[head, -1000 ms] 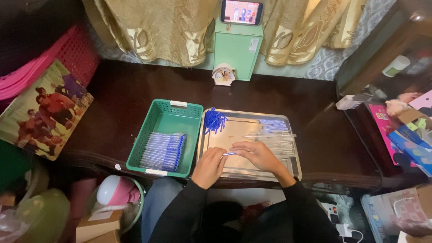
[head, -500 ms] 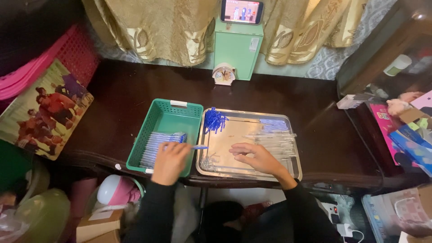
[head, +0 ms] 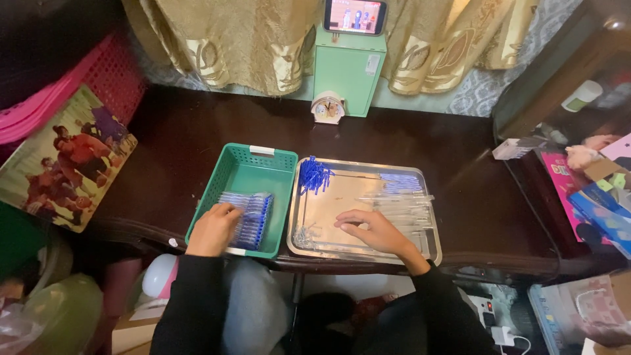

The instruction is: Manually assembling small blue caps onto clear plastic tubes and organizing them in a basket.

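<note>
The left hand (head: pixel 213 229) lies palm down inside the green plastic basket (head: pixel 231 172), its fingers loosely curled over the near-left end of a stack of blue pens (head: pixel 248 217) that fills the basket's near half. Whether the fingers actually pinch a pen cannot be told.

The right hand (head: pixel 372 231) rests on the steel tray (head: pixel 328 207) just right of the basket, fingers spread and pointing left, flat on the tray's bare middle, closed on nothing. Just beyond and to the right of this hand lie clear pen barrels (head: pixel 404 209) in a loose row. A heap of blue caps (head: pixel 314 176) sits in the tray's far-left corner. Basket and tray stand side by side on a dark wooden table (head: pixel 184 141), near its front edge.
</note>
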